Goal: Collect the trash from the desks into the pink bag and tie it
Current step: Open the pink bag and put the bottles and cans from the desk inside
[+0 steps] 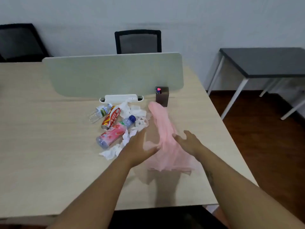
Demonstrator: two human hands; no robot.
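A thin pink bag (165, 129) lies crumpled on the pale wooden desk (41, 146), running from the pen holder toward me. My left hand (138, 147) is spread flat at the bag's left edge, and my right hand (188, 142) is spread at its right side; both touch or hover over the plastic, and no grip shows. Left of the bag sits a trash pile: a clear water bottle (99, 112), a red can (111, 119), a pink-labelled bottle with a blue cap (113, 134) and crumpled white tissues (113, 151).
A grey-green divider panel (113, 73) stands behind the pile, with a white power strip (121, 98) at its foot. A brown pen holder (162, 96) stands by the bag's far end. Black chairs (138, 41) are behind the desk. A dark table (264, 63) stands right.
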